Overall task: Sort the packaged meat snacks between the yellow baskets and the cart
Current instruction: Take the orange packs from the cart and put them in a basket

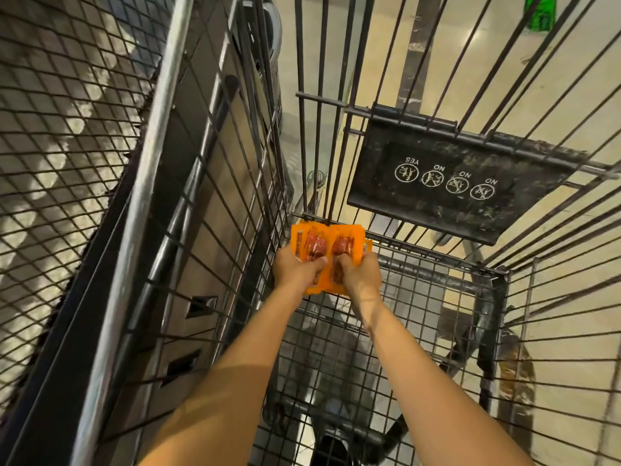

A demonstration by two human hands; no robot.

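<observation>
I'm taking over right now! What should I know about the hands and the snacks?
The left hand grips the left orange snack pack, thumb on top.
The right hand grips the right orange snack pack beside it.
Both packs are low inside the wire cart, near the seat flap.
Done: cannot tell; no yellow baskets in view.
Left: sort these packs.

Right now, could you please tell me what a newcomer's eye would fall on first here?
The bright orange snack packs stand out first, at the centre, low inside the wire cart, gripped side by side by the left hand and the right hand. Next comes the black seat flap with white safety icons, up and to the right of them.
</observation>
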